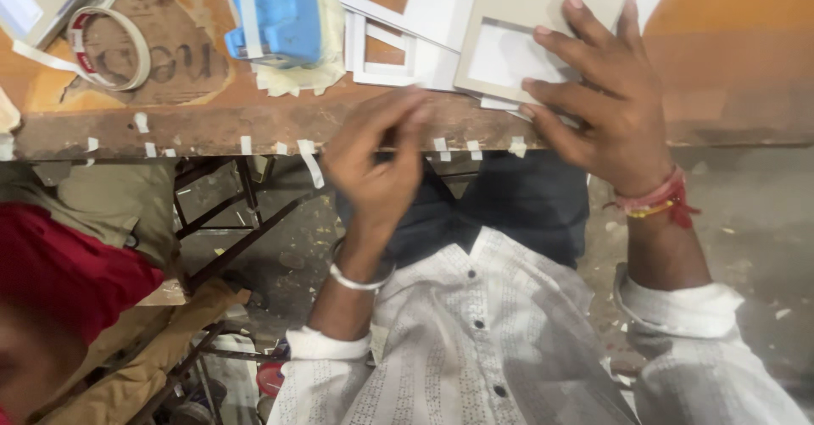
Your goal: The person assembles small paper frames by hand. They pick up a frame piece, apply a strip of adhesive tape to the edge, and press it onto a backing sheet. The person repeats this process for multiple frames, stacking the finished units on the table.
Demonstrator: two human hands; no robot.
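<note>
While the wooden worktable (212, 124) carries the grey windowed card (543, 1) just behind its front edge, the right hand (610, 107) lies flat on it, fingers spread; steady pressure should stop slipping. At that edge the blurred left hand (377, 158) curls beside tape strips (309, 162); I cannot tell its grip.

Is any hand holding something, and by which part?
Right hand presses the grey card frame flat at its near edge; no grip. Left hand is blurred at the table edge: cannot tell.
</note>
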